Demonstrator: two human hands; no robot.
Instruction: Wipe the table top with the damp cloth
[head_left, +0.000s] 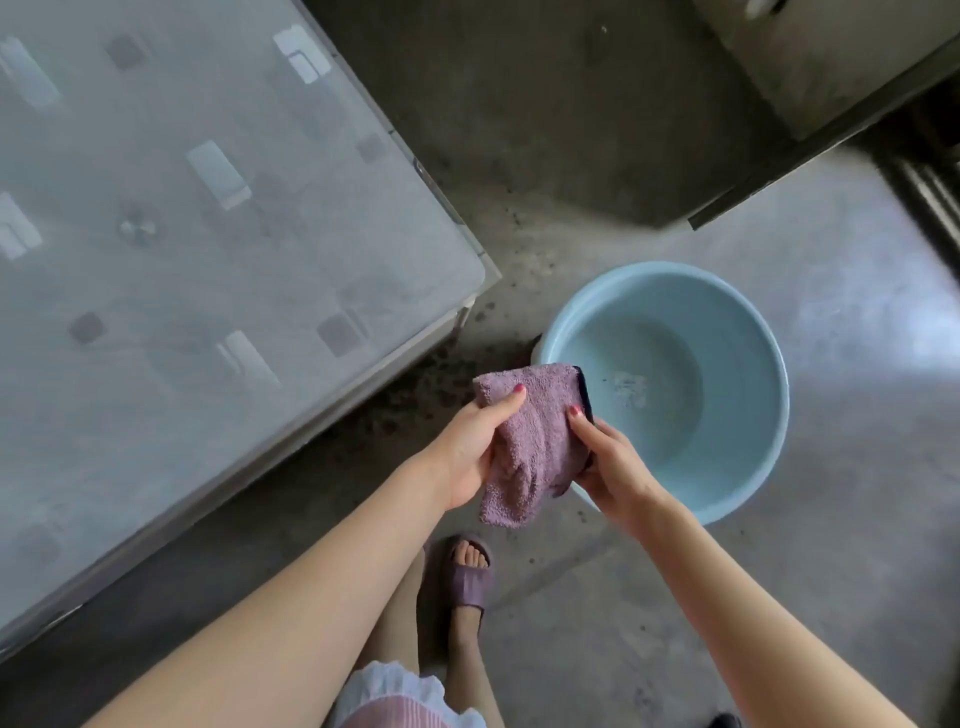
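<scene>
A mauve terry cloth (535, 441) with a dark edge hangs between both hands, over the floor beside the basin. My left hand (470, 447) grips its left side, thumb on top. My right hand (610, 465) grips its right side. The glass table top (197, 249), frosted with a square pattern, fills the left of the view, its rounded corner just up and left of the cloth.
A light blue plastic basin (748, 322) with a little water stands on the concrete floor to the right of the cloth. A grey cabinet (831, 67) stands at the back right. My foot in a purple slipper (470, 577) is below the cloth.
</scene>
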